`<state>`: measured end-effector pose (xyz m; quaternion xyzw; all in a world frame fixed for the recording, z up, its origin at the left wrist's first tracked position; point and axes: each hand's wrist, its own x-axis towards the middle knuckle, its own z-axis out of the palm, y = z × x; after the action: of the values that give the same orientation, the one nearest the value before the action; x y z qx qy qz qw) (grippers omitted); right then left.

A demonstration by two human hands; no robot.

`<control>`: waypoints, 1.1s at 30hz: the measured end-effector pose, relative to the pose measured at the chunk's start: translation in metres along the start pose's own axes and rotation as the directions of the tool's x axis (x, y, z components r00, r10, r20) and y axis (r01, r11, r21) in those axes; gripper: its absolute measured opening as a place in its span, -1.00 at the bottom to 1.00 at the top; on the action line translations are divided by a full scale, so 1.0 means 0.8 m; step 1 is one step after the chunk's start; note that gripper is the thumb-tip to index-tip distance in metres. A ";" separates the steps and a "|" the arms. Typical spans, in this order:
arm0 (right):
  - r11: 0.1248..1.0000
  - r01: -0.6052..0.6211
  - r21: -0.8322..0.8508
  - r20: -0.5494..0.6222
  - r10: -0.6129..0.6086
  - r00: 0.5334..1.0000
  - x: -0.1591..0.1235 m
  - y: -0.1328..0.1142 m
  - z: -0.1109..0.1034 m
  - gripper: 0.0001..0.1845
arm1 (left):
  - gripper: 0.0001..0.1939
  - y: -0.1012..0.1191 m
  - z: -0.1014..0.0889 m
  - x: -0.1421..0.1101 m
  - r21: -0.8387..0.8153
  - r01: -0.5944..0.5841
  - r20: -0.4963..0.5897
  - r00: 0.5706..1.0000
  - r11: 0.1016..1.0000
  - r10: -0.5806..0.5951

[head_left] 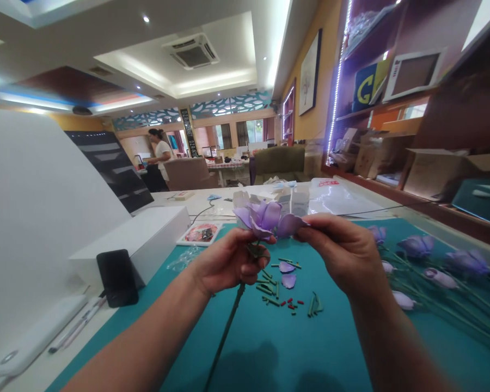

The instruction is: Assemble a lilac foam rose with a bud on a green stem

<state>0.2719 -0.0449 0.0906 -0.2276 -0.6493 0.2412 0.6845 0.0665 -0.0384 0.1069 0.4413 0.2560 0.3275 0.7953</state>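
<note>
Teal matting (310,348) covers the table (355,188) before you, beneath a lit ceiling (228,27) and beside shelves (392,125). Your left fingers (245,247) grip the purple flower (265,218) above it; your right fingers (304,231) pinch its outer petal (289,225).

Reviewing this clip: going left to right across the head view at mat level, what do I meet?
Black phone → left hand holding flower stem → loose petals → right hand → lying purple flowers.
</note>
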 end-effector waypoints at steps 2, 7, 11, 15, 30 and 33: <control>1.000 -0.004 -0.010 -0.006 0.004 1.000 0.001 0.002 0.001 -0.86 | -0.76 -0.001 0.001 0.003 0.005 0.012 -0.002 1.000 1.000 -0.012; 0.999 -0.038 -0.011 -0.014 0.038 0.999 0.001 0.004 0.002 -0.88 | -0.75 -0.002 0.005 0.006 0.007 0.019 0.000 1.000 1.000 -0.019; 0.998 -0.055 -0.008 -0.002 0.055 0.998 0.001 0.007 0.002 -0.90 | -0.76 -0.003 0.006 0.007 -0.007 0.031 0.002 1.000 0.999 -0.031; 0.999 -0.050 -0.017 0.014 0.050 0.999 0.000 0.010 0.002 -0.90 | -0.75 -0.004 0.005 0.008 -0.019 0.039 -0.006 0.999 0.999 -0.039; 0.996 -0.027 -0.091 0.063 0.033 0.997 0.002 0.016 -0.001 -0.93 | -0.76 -0.010 0.001 0.013 -0.032 0.032 -0.016 0.999 0.999 -0.032; 0.996 -0.027 -0.088 0.071 0.034 0.997 0.002 0.015 -0.001 -0.93 | -0.75 -0.011 0.001 0.012 -0.026 0.027 -0.013 1.000 0.999 -0.028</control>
<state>0.2721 -0.0345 0.0845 -0.2580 -0.6800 0.2312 0.6462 0.0758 -0.0348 0.0988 0.4253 0.2633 0.3229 0.8034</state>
